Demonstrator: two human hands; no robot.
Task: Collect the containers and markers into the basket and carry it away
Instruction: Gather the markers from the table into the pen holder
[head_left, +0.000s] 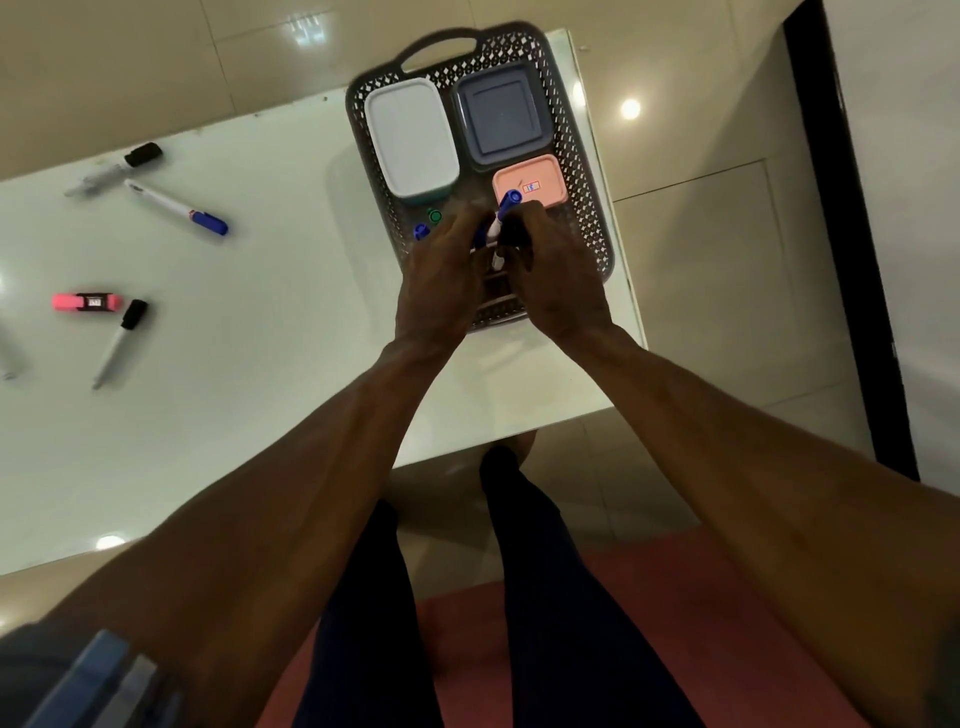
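A grey perforated basket (582, 171) stands at the right end of the white table. Inside it lie a white-lidded container (410, 137), a grey square container (501, 117) and a small pink container (530, 182). Both of my hands are over the basket's near half. My right hand (550, 275) is shut on a blue-capped marker (506, 208) that points up and away. My left hand (441, 275) is closed beside it, over several markers; a blue cap (421, 231) and a green cap (434, 214) stick out past its fingers. What the left hand grips is hidden.
Loose on the white table (260, 312) to the left lie a black-capped marker (111, 169), a blue-capped marker (176, 208), a pink highlighter (87, 302) and another black-capped marker (120, 340). The table's right edge runs just beyond the basket. Tiled floor lies beyond.
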